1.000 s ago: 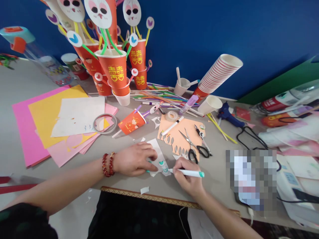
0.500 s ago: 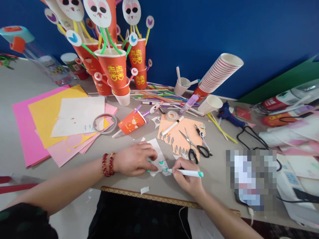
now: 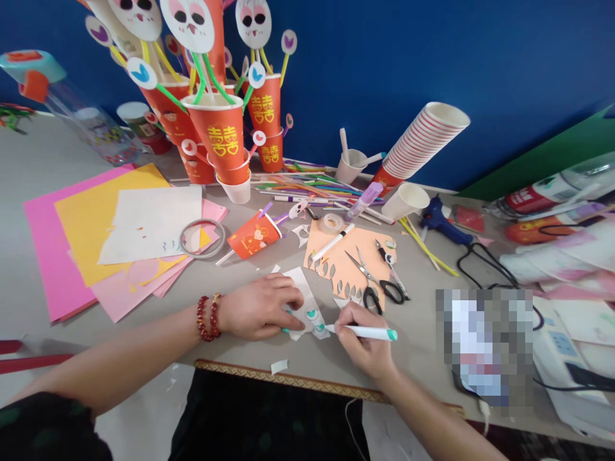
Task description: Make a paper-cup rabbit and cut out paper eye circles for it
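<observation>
My left hand (image 3: pixel 262 307), with red bead bracelets at the wrist, bends its fingers over a small piece of white paper (image 3: pixel 302 285) and holds it against the table. A bit of teal shows under those fingers; what it belongs to is hidden. Two small circles with teal hearts (image 3: pixel 312 314) are on the paper's lower end. My right hand (image 3: pixel 362 339) is closed around a white marker (image 3: pixel 368 332) with a teal end. Its tip is beside the lower heart, at the paper's edge; I cannot tell whether it touches.
Scissors (image 3: pixel 369 278) and a capped marker (image 3: pixel 333 243) lie on cut orange paper (image 3: pixel 317 262). A red paper cup (image 3: pixel 254 235) lies tipped near a tape roll (image 3: pixel 202 239). Decorated cup figures (image 3: pixel 223 137) stand behind. Stacked cups (image 3: pixel 423 144) and a blue glue gun (image 3: pixel 439 221) are right.
My right hand has shifted slightly right with the marker, whose tip has drawn back toward the paper's edge. The lower heart looks more filled. My left hand and the paper stay put.
</observation>
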Demonstrator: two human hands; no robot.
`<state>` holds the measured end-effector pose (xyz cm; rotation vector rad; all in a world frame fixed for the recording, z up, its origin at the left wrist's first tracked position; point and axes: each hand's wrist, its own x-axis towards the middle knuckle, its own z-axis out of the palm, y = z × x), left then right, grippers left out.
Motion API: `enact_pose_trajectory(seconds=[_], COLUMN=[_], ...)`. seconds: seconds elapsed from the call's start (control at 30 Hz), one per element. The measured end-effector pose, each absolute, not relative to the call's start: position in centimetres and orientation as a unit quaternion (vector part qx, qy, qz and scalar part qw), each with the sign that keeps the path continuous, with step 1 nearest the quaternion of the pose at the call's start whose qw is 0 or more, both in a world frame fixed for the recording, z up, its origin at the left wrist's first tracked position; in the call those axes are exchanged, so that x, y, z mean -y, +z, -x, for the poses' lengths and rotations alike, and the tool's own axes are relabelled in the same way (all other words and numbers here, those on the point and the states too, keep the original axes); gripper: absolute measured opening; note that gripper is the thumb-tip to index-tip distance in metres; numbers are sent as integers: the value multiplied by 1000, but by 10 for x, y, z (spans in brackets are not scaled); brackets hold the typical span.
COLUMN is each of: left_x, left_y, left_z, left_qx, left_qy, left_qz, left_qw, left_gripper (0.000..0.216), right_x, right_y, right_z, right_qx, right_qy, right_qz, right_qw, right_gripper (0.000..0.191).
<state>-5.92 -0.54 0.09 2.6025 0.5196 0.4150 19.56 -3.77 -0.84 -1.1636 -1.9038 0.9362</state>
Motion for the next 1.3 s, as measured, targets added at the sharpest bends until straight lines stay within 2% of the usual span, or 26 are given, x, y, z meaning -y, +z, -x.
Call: enact_pose_trajectory(seconds=[1.3], left_x=[6], left_y=[-2], left_z=[60], left_qx=[-195], left_qy=[135], left_qz=[-944], left_qw=[231], left_gripper=[33], right_x=[38], right_y=[-13], right_z=[-197], right_qx=[746], right_qy=[349], right_qz=[443], right_qw=[354], right_gripper=[19])
